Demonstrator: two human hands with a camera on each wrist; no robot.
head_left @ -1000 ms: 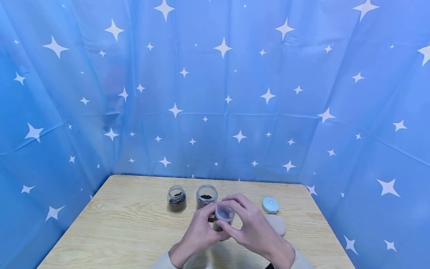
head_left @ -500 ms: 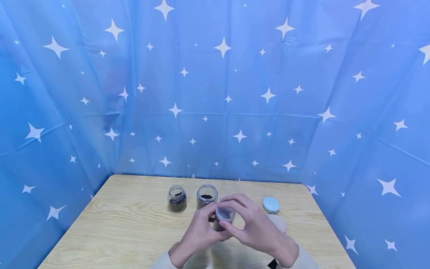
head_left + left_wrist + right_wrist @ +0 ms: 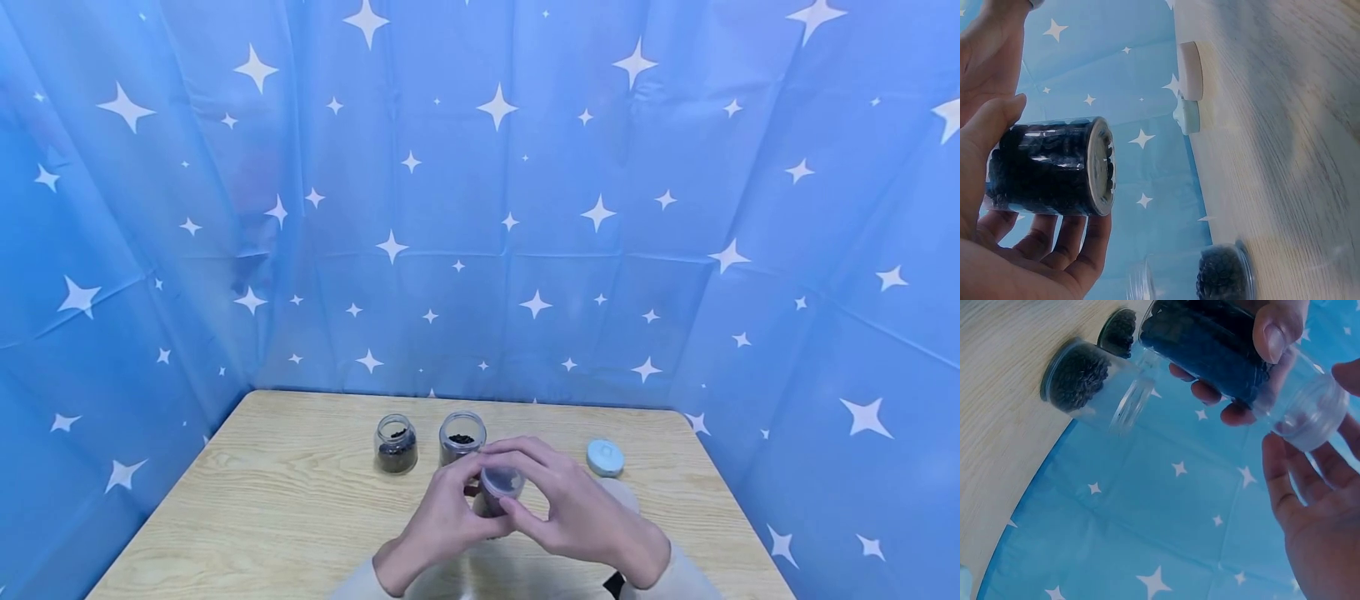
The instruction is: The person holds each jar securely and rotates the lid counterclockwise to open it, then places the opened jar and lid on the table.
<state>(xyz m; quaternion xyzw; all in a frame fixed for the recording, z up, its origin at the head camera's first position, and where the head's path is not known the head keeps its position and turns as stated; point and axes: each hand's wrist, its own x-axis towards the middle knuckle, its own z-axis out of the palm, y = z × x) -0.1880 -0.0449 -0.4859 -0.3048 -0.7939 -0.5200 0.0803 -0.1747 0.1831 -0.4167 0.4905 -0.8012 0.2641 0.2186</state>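
Observation:
My left hand [image 3: 442, 521] grips the body of a clear jar [image 3: 1047, 165] packed with dark, bean-like pieces, holding it raised above the table. Thumb and fingers wrap its sides, and its base shows in the left wrist view. Around the jar's clear lid [image 3: 1316, 415] curve the fingers and thumb of my right hand [image 3: 570, 508], with fingertips at the lid's rim. Behind the hands stands an uncapped clear jar [image 3: 462, 427] with dark contents, partly hidden by my left hand. A smaller uncapped jar [image 3: 396, 450] of dark pieces is to its left.
On the right of the wooden table [image 3: 285, 500] lie a pale blue lid [image 3: 605, 457] and a pinkish-white lid [image 3: 622, 493], the latter partly behind my right hand. A blue star-patterned curtain [image 3: 465, 208] surrounds the table's back and sides.
My right hand has turned a little at the lid, its wrist shifting slightly right and its thumb moving along the rim. My left hand and its jar stay almost still.

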